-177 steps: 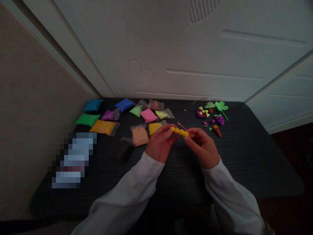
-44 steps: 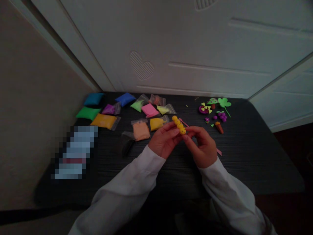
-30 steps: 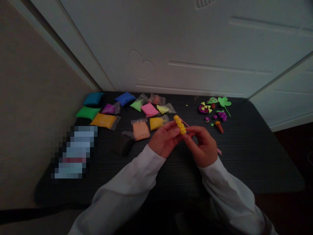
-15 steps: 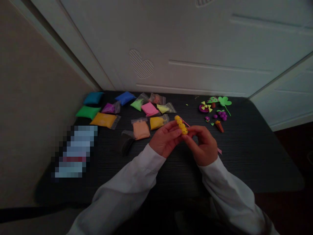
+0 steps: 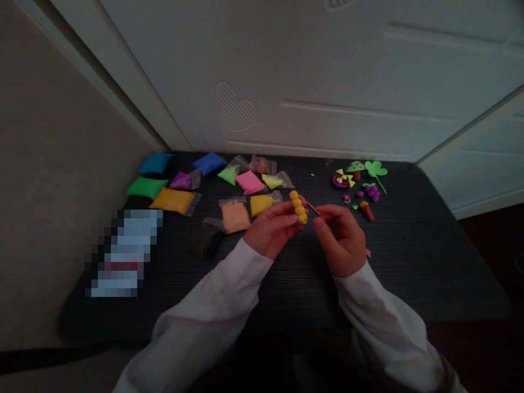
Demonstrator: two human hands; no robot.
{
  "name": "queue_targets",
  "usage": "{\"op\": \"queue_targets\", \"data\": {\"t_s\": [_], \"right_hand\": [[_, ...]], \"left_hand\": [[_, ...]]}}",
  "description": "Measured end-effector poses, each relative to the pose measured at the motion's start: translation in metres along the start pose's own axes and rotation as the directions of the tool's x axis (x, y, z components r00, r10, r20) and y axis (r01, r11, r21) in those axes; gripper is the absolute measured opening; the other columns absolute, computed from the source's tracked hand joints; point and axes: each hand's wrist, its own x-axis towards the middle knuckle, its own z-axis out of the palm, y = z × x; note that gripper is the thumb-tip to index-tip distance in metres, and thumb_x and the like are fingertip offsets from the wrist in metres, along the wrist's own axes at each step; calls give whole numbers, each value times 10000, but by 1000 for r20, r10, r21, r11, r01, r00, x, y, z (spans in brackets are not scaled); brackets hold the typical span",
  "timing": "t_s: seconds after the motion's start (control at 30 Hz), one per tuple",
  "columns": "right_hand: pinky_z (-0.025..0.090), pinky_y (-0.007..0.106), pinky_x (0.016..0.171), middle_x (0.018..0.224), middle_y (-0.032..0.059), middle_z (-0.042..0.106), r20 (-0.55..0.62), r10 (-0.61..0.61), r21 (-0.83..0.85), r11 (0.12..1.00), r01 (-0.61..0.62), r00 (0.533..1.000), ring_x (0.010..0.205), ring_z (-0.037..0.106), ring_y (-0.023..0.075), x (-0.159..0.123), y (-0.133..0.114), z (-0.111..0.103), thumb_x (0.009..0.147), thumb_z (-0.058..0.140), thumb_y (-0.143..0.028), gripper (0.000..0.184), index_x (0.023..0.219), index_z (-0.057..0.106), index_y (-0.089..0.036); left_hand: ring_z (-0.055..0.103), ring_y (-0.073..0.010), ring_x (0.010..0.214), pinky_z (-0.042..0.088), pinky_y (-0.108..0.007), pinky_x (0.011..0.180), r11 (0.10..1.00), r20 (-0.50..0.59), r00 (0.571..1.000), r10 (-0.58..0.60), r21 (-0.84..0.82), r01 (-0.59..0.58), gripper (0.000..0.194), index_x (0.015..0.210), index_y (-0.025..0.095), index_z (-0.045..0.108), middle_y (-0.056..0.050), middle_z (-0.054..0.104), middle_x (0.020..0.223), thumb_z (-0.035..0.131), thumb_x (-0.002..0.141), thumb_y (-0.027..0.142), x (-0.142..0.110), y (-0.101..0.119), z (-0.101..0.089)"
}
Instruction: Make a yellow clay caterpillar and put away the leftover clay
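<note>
My left hand (image 5: 271, 231) holds a yellow clay caterpillar (image 5: 298, 207) upright between thumb and fingers, a chain of round beads with dark dots. My right hand (image 5: 341, 241) is just to its right, fingers curled and apart from the beads. A thin pink clay tool (image 5: 310, 207) runs from behind the caterpillar under those fingers, and its end (image 5: 368, 252) shows past the hand. A yellow clay bag (image 5: 262, 205) lies just beyond my left hand.
Several bagged clay colours (image 5: 235, 218) lie across the dark table (image 5: 409, 278), left of my hands. Small clay models, including grapes (image 5: 370, 191) and a green clover (image 5: 375, 169), sit at the far right. A pixelated packet (image 5: 125, 254) lies at left, against a wall; a white door stands behind.
My right hand has drawn back rightward from the caterpillar, and its fingers no longer touch it. The caterpillar has shifted slightly left and stands more upright in my left hand.
</note>
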Motion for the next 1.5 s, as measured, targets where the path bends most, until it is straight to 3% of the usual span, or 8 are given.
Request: {"op": "queue_targets", "data": {"t_s": [0.13,0.27,0.4,0.6,0.83,1.03,1.23,1.5], "right_hand": [[428,289,688,792,2,568,-4,97,56,994,-97,995,696,523,114,4,-1,-2,801,536,-237,183,977,588,-240],[418,288,694,829,7,596,42,232,185,954,-236,972,701,518,113,9,3,-4,800,538,-312,170,922,637,-246],[413,294,660,849,7,607,205,389,358,824,-439,898,685,518,117,12,8,-6,756,581,-379,201,886,664,-250],[403,261,605,708,-12,611,383,457,494,633,-596,803,623,511,100,14,-3,-7,654,682,-332,185,802,680,-221],[412,245,597,725,-21,623,288,514,554,599,-578,808,627,517,89,17,-5,-8,571,739,-296,203,742,667,-213],[421,245,572,727,-28,613,199,514,583,622,-523,834,605,510,84,18,-2,-7,579,728,-298,215,761,644,-219],[427,249,564,738,-29,615,177,486,562,664,-493,856,616,513,91,18,-2,-4,588,717,-284,223,784,626,-231],[462,235,643,757,-50,629,130,422,573,707,-415,897,644,552,73,15,2,-5,586,732,-205,237,797,630,-244]], "left_hand": [[612,-100,741,471,-184,644,998,-14,999,-32,57,33,280,878,146,682,-19,686,794,633,618,55,1,-2,0],[604,-94,700,457,-180,619,992,52,994,-97,81,92,262,865,118,685,-30,681,765,629,613,68,1,-4,0],[602,-103,704,451,-180,607,984,85,982,-169,66,164,255,847,101,681,-42,678,761,637,596,84,-1,-3,1],[611,-115,691,460,-188,600,971,121,964,-237,26,236,230,824,86,672,-60,673,721,629,598,90,-4,-1,2],[605,-99,659,471,-195,614,983,85,979,-184,18,183,240,871,113,647,-39,658,737,643,634,148,-5,1,3],[596,-84,734,462,-192,679,989,52,998,47,139,-54,288,855,170,645,7,646,847,707,584,95,-5,-3,5],[603,-98,801,462,-233,779,912,60,962,266,307,-271,267,846,203,641,22,665,850,703,614,86,-1,-12,0],[612,-96,792,468,-230,788,844,46,943,330,433,-316,216,880,211,646,8,669,895,668,679,135,-5,-9,5]]}}
